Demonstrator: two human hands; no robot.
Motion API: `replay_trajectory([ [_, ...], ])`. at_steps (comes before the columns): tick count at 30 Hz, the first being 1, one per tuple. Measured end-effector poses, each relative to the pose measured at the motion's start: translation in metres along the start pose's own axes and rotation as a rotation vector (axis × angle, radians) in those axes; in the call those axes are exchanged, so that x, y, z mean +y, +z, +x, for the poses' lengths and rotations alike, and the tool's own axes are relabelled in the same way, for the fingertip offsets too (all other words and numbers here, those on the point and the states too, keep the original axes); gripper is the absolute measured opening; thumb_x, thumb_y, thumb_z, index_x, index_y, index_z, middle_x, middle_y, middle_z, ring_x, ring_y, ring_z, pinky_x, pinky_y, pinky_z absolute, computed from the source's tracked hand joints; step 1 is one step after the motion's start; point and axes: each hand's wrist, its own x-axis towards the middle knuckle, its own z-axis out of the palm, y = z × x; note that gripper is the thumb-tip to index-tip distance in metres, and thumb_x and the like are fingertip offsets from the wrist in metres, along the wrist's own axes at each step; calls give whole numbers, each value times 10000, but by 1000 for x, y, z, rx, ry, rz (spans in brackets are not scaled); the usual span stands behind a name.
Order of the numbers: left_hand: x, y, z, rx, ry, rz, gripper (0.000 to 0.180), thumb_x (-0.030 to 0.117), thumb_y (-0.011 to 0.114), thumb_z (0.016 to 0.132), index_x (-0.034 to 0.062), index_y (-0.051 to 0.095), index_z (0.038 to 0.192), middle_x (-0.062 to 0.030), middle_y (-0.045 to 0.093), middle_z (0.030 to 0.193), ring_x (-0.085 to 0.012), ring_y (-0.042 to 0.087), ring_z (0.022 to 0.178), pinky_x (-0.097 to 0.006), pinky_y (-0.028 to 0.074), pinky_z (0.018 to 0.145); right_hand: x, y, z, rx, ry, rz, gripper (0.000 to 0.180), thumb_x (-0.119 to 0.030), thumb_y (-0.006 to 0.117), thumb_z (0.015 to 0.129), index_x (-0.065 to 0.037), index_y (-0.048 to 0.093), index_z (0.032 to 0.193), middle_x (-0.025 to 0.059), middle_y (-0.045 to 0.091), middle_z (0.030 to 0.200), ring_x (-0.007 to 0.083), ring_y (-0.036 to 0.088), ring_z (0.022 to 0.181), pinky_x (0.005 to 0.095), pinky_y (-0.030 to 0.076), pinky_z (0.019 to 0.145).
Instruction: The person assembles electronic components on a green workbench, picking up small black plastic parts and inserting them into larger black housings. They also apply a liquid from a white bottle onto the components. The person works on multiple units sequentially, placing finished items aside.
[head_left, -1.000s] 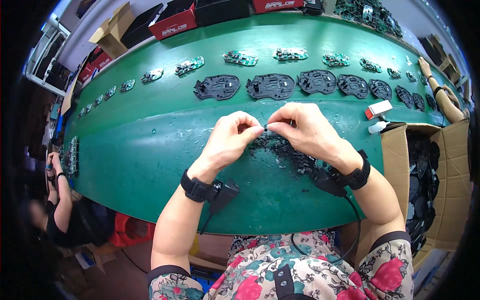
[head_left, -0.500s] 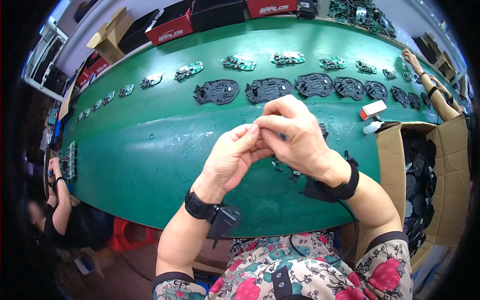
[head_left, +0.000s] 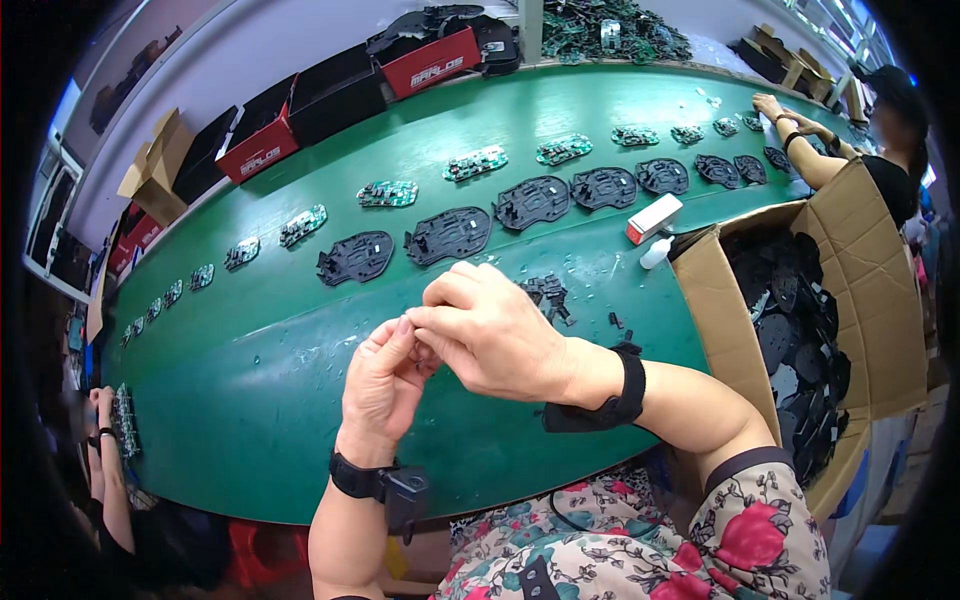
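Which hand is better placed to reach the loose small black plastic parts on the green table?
Probably the right hand: it is nearer those black parts, while the left hand is farther left.

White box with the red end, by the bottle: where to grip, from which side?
I'd pinch the white box across its long sides, mid-length, coming from above and the near left. It's long and narrow with flat sides, its red end faces near left over bare tabletop, and the bottle and carton crowd its near right.
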Motion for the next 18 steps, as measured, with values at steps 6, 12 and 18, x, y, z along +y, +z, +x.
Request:
replay_trajectory([
  [6, 8, -13, -7, -214, -90, 82, 241, 286, 695, 881, 60, 629, 933, -1, 609, 810, -83, 518, 699, -267, 418, 665, -2, -22, 15, -349, 544, 606, 217, -112, 710, 828, 6, 692, 1009, 90, 664, 861, 148, 623, 778, 288, 493, 706],
  [12, 4, -9, -14, -195, -135, 40, 282, 317, 719, 856, 66, 618, 936, 7, 603, 808, -72, 510, 685, -258, 401, 635, 1, -23, 19, -421, 480, 598, 194, -90, 689, 805, 35, 697, 953, 147, 690, 852, 197, 672, 786, 302, 527, 728],
  [18, 3, -9, -19, -151, -140, -142, 214, 244, 665, 913, 37, 616, 891, -9, 603, 788, -95, 521, 697, -267, 431, 675, -7, -18, 20, -392, 551, 629, 139, -48, 685, 798, 41, 677, 904, 150, 686, 804, 189, 679, 760, 298, 535, 688],
])
